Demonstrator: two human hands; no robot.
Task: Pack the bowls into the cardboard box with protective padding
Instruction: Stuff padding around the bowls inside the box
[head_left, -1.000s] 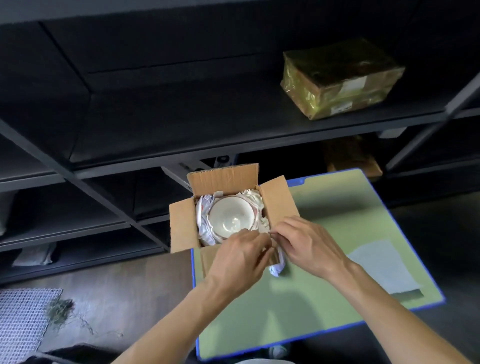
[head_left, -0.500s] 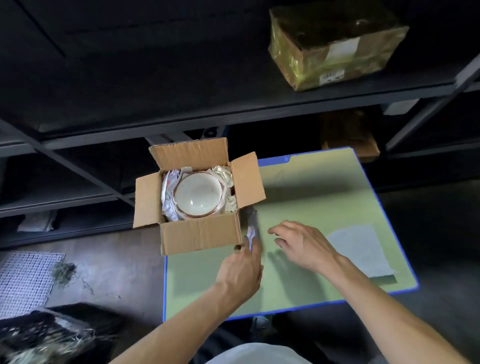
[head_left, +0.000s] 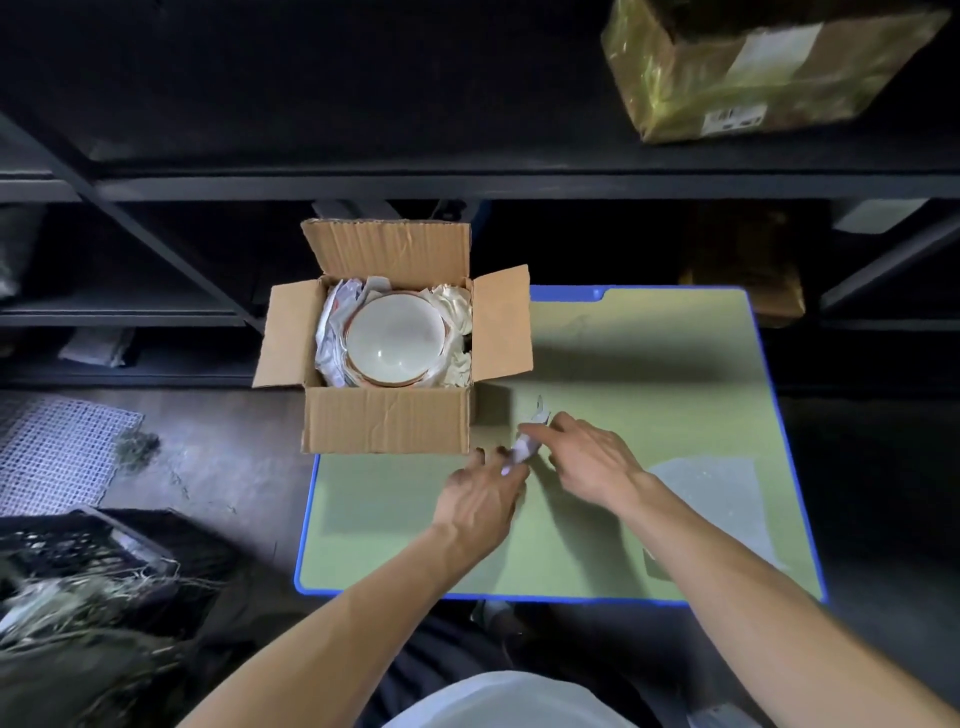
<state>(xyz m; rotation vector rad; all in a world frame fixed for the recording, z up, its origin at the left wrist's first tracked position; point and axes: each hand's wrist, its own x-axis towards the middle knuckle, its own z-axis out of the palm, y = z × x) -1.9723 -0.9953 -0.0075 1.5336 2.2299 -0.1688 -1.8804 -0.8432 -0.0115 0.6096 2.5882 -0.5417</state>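
Paper twist (head_left: 525, 446), light and crushable, is being pinched low by left hand (head_left: 480, 501), right hand (head_left: 592, 460) touching it straight-fingered

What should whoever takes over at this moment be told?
Left hand: pinches the lower end of a paper twist over the green mat.
Right hand: fingertips at the twist; grip unclear.
Done: bowl sits in the open cardboard box, crumpled padding around it.
To do: probably tuck in the twist, then close the flaps. A grey sheet lies on the mat.
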